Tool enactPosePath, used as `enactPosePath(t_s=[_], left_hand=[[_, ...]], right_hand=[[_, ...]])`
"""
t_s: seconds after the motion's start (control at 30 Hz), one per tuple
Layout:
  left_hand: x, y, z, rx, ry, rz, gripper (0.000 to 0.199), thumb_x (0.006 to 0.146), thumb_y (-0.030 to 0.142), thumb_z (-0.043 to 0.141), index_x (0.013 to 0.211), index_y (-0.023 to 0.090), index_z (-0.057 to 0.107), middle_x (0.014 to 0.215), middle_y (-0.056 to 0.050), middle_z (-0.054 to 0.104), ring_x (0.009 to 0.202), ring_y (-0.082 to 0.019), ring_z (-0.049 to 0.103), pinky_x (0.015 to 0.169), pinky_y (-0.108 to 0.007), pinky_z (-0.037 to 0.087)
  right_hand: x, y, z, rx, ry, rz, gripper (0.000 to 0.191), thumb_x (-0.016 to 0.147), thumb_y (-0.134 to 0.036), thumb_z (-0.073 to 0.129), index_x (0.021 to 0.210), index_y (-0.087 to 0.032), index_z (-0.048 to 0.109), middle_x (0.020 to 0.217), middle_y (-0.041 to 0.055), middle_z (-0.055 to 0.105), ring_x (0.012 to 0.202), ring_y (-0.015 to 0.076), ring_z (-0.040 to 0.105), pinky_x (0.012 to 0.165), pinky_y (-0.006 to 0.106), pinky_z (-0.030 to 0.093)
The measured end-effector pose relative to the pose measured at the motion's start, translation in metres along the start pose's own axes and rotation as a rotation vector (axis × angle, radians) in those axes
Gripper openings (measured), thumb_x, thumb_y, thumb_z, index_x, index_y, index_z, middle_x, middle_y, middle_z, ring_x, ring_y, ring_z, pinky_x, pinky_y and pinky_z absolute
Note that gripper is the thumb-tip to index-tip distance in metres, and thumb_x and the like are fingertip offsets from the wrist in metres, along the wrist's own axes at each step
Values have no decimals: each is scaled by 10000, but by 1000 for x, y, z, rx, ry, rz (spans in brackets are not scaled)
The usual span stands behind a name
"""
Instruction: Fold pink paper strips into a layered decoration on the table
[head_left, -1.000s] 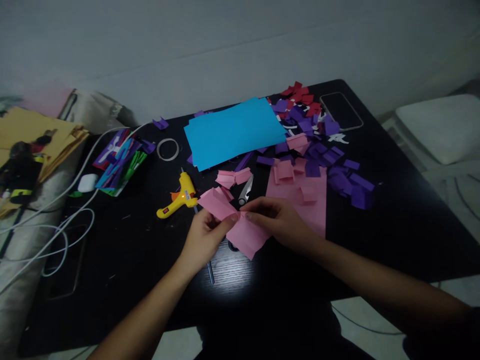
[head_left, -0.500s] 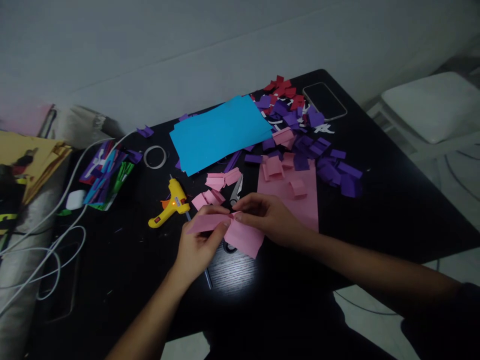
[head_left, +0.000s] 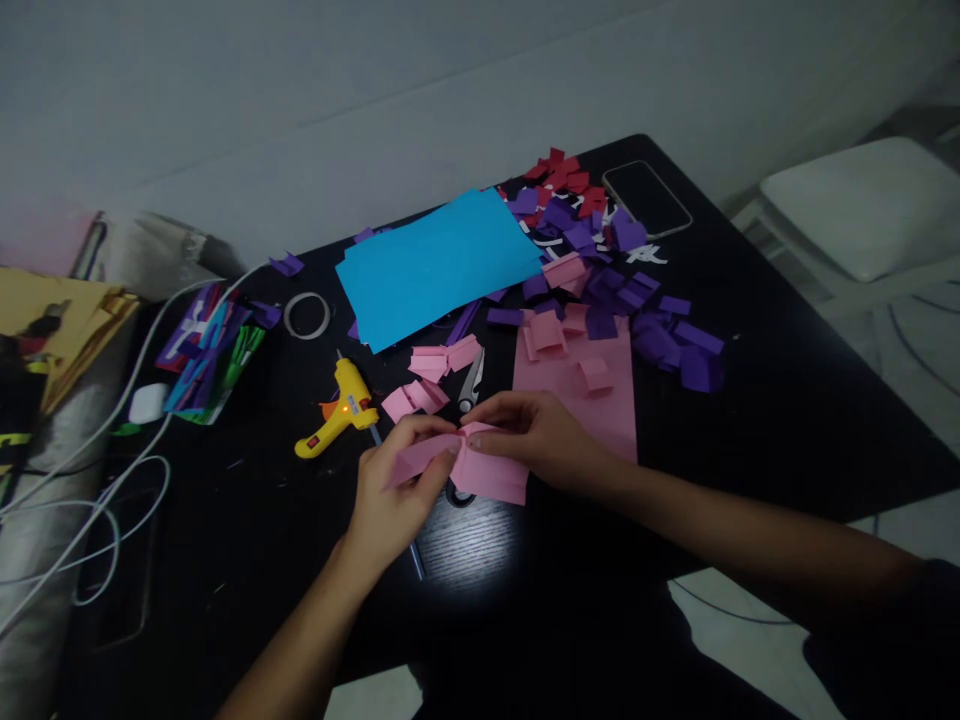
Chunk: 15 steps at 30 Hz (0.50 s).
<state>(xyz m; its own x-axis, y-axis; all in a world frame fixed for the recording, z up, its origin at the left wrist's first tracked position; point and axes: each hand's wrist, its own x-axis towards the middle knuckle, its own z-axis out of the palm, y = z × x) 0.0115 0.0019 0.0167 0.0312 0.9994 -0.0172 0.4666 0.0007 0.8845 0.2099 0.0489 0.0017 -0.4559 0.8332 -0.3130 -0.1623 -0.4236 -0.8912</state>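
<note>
Between my two hands is a piece of pink paper [head_left: 491, 474], creased near its middle. My left hand [head_left: 397, 500] pinches its left part between thumb and fingers. At the crease, the thumb and fingers of my right hand [head_left: 536, 436] grip the same paper. Beneath it lie scissors [head_left: 471, 385], their handles partly hidden by the paper and hands. Small folded pink pieces [head_left: 416, 397] rest just beyond my left hand. A yellow glue gun [head_left: 337, 410] with a lit orange light lies to the left, a grey stick at its back end.
Blue sheets [head_left: 442, 265] lie at the back of the black table [head_left: 247, 600]. Purple folded pieces [head_left: 679, 350], red pieces [head_left: 559, 175] and a phone [head_left: 647, 198] are at the right. A pink sheet [head_left: 600, 420] lies under my right arm. White cables [head_left: 112, 490] loop at the left.
The right part of the pink paper has tilted up a little, its lower corner now higher. Both hands keep their grip in nearly the same place.
</note>
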Motion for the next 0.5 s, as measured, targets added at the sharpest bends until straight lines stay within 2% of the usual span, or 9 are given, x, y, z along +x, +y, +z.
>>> enactPosePath(t_s=[0.27,0.5], left_hand=[[0,0,1,-27,-4,45,138,885,213,737,1021,234,720,883,-2,768,753,-168,700,701,-242,535],[-2,0,-1,-58,-46,34,150,918,254,725,1062,287,703,885,30,750,758,-177,686,706,-261,522]], right_hand=[[0,-1,0,12,15,32,254,713,-286,880,938,-194,811,946,50,811,939,215,755,896,371,569],[0,-2,-1,-13,4,32,235,739,-278,853,961,-209,821,975,51,817,941,210,757,892,374,566]])
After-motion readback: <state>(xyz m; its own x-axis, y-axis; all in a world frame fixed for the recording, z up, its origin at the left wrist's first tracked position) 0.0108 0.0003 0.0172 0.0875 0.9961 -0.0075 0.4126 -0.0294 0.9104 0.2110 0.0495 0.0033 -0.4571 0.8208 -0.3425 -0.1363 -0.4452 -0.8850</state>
